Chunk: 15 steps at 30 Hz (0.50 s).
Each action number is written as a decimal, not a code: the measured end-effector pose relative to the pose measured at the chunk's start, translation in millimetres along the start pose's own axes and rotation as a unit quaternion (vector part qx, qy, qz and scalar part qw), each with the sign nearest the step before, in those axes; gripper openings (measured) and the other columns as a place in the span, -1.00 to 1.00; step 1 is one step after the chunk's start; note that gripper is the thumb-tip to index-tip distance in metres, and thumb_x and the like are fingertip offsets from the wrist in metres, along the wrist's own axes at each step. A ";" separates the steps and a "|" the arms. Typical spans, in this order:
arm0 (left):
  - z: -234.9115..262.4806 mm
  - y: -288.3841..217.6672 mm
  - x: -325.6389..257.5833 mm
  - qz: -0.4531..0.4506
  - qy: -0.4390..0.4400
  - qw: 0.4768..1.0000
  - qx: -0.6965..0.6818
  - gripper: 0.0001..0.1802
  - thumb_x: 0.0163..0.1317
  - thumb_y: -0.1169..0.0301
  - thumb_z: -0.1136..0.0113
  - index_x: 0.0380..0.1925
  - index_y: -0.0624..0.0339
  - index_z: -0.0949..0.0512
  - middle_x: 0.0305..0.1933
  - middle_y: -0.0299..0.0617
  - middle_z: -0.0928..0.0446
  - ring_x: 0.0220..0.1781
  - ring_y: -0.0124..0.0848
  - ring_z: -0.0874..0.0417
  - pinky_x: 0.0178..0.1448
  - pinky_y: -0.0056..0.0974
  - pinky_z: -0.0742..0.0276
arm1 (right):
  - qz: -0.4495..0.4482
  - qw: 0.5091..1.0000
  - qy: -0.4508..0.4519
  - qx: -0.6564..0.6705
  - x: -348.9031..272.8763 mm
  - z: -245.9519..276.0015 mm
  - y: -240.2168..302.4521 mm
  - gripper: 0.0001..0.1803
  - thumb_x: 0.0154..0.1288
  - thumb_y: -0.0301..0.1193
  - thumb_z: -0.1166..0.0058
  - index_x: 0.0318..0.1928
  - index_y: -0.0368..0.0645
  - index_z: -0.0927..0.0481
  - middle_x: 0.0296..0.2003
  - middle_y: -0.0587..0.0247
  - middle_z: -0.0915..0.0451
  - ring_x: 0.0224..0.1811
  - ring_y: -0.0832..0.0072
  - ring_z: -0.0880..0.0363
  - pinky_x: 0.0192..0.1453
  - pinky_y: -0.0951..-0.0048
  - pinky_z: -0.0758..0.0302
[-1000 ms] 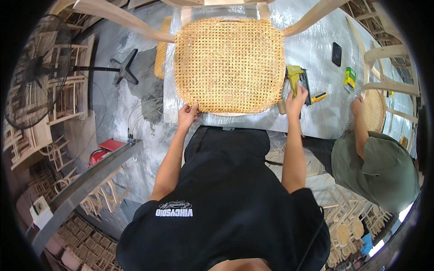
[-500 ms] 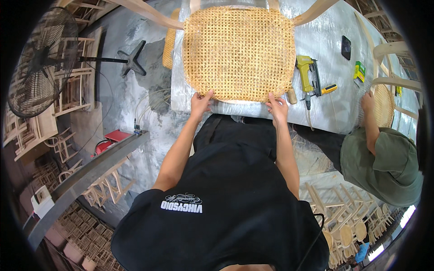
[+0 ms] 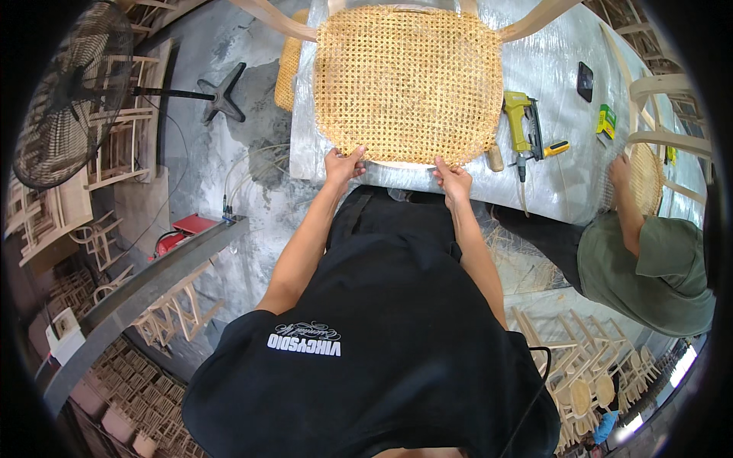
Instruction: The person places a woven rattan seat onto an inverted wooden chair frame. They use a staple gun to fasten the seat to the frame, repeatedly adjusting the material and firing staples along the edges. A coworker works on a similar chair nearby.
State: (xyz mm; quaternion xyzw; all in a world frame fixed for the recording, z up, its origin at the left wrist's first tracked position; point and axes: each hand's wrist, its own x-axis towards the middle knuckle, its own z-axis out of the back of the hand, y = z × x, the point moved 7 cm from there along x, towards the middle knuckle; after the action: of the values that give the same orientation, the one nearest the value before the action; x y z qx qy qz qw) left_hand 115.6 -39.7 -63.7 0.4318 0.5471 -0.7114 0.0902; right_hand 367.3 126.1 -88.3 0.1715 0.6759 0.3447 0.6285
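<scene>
Seat [image 3: 408, 84], edge touching left grip [image 3: 343, 166], right grip [image 3: 454, 181]

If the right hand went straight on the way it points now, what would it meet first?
The woven cane seat: the right hand points at its near edge, apparently touching it, though depth is hard to judge.

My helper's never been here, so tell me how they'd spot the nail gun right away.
Find the film-covered table under the big woven cane seat. Just right of that seat lies the nail gun, between a wooden handle and a yellow-and-black cutter. Its large yellow-green body, dark side bar and thin hose set it apart from both.
</scene>
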 end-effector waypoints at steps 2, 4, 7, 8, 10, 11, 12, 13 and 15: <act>0.3 -3.9 0.1 -0.027 0.001 1.000 0.002 -0.60 0.23 0.40 -0.48 -0.08 0.30 -0.47 -0.30 -0.13 -0.63 -0.50 -0.44 -0.63 -0.46 -0.28 -0.71 | 0.004 1.000 -0.017 0.001 0.7 -0.8 -3.6 -0.59 0.17 -0.23 -0.54 -0.25 -0.27 -0.61 -0.44 0.16 -0.71 -0.51 0.60 -0.65 -0.53 0.67 -0.42; -2.5 -6.9 1.7 -0.027 0.011 0.999 0.028 -0.56 0.23 0.39 -0.48 -0.05 0.30 -0.44 -0.30 -0.15 -0.62 -0.48 -0.47 -0.62 -0.42 -0.29 -0.74 | 0.013 0.999 -0.035 0.006 4.0 -0.2 -3.8 -0.59 0.18 -0.24 -0.53 -0.28 -0.28 -0.59 -0.46 0.15 -0.71 -0.54 0.61 -0.63 -0.53 0.67 -0.42; -1.9 -11.6 0.8 -0.054 0.002 0.997 0.062 -0.47 0.19 0.35 -0.52 -0.02 0.33 -0.40 -0.35 -0.14 -0.61 -0.49 -0.38 -0.63 -0.43 -0.20 -0.69 | 0.026 0.999 -0.030 0.018 4.6 -2.3 -3.8 -0.61 0.18 -0.26 -0.53 -0.34 -0.27 -0.59 -0.47 0.15 -0.71 -0.55 0.62 -0.61 -0.53 0.66 -0.42; -0.6 -13.7 -0.4 -0.068 -0.005 0.995 0.073 -0.44 0.17 0.33 -0.54 -0.01 0.34 -0.39 -0.37 -0.13 -0.61 -0.51 -0.32 -0.64 -0.45 -0.15 -0.66 | 0.026 0.999 -0.022 0.015 4.6 -4.1 -3.6 -0.62 0.18 -0.26 -0.53 -0.35 -0.28 -0.60 -0.47 0.15 -0.71 -0.55 0.61 -0.61 -0.53 0.65 -0.42; 9.3 -24.7 -7.0 -0.133 -0.111 0.948 0.268 -0.27 0.07 0.18 -0.59 0.04 0.34 -0.34 -0.22 -0.01 -0.59 -0.22 -0.15 -0.66 -0.22 0.04 -0.62 | 0.026 1.000 -0.011 0.007 4.3 -4.5 -3.5 -0.63 0.18 -0.27 -0.53 -0.38 -0.28 -0.61 -0.47 0.14 -0.70 -0.55 0.61 -0.60 -0.53 0.64 -0.43; 12.4 -31.4 -12.5 -0.164 -0.163 0.904 0.360 -0.18 0.02 0.11 -0.62 0.06 0.34 -0.32 -0.14 0.05 -0.59 -0.08 -0.06 -0.67 -0.11 0.13 -0.59 | 0.027 0.999 -0.017 0.012 3.8 -3.6 -3.2 -0.61 0.18 -0.27 -0.53 -0.38 -0.26 -0.57 -0.49 0.12 -0.70 -0.54 0.58 -0.62 -0.51 0.61 -0.45; 12.8 -33.2 -17.5 -0.168 -0.188 0.886 0.390 -0.12 -0.04 0.05 -0.64 0.06 0.32 -0.31 -0.02 0.11 -0.52 0.07 -0.01 -0.55 -0.01 0.18 -0.50 | 0.026 0.999 -0.023 0.016 1.8 -3.4 -3.1 -0.60 0.17 -0.27 -0.54 -0.38 -0.24 -0.53 -0.50 0.10 -0.69 -0.53 0.55 -0.64 -0.50 0.59 -0.46; 11.9 -35.0 -22.7 -0.172 -0.213 0.866 0.419 -0.06 -0.11 -0.02 -0.65 0.07 0.31 -0.31 0.10 0.17 -0.44 0.22 0.04 -0.44 0.10 0.23 -0.40 | 0.025 0.999 -0.029 0.021 0.2 -3.4 -2.5 -0.58 0.16 -0.27 -0.54 -0.38 -0.23 -0.50 -0.51 0.08 -0.69 -0.51 0.52 -0.66 -0.48 0.56 -0.48; 8.6 -44.1 -28.5 -0.183 -0.236 0.836 0.460 0.02 -0.18 -0.08 -0.67 0.10 0.30 -0.29 0.29 0.22 -0.29 0.42 0.08 -0.24 0.25 0.28 -0.26 | 0.020 0.999 -0.026 0.010 -0.2 -4.4 -2.1 -0.63 0.20 -0.29 -0.51 -0.36 -0.26 -0.57 -0.49 0.12 -0.69 -0.52 0.57 -0.63 -0.51 0.60 -0.45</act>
State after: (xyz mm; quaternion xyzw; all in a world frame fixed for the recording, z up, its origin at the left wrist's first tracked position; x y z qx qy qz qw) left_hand 102.1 -39.9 -12.2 0.1345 0.1880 -0.9650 -0.1237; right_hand 363.5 123.4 -89.7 0.1997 0.6593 0.3461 0.6369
